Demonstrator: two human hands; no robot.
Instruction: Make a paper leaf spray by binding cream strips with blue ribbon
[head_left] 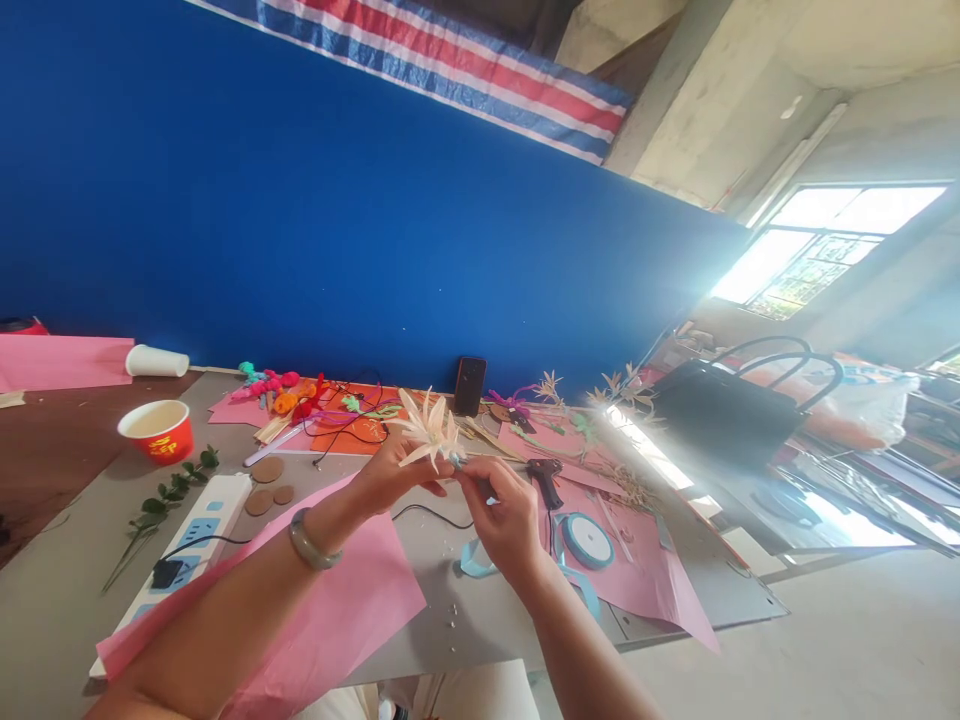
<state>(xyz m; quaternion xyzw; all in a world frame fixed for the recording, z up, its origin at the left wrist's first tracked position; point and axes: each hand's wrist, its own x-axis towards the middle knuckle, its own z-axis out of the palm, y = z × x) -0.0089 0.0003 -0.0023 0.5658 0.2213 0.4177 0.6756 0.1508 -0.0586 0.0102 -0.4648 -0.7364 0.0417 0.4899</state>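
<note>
A pale cream artificial flower [431,430] with long pointed petals is held up over the table. My left hand [394,475] is closed around its base, with a bracelet on the wrist. At the bottom of the flower, my right hand [501,505] pinches a small bit of light blue ribbon [457,461]; the fingers partly hide it. A loose light blue ribbon loop [476,560] hangs behind the right wrist. To the right lies a ribbon roll [589,540], and behind it a black glue gun [546,484] with its cord.
Pink paper sheets [375,590] cover parts of the grey table. A white power strip [214,510], a green leaf sprig [161,500], wooden discs [266,469] and a red paper cup [157,432] are left. Behind stand a phone [470,385] and colourful craft pieces [285,400]; a black bag [727,410] sits right.
</note>
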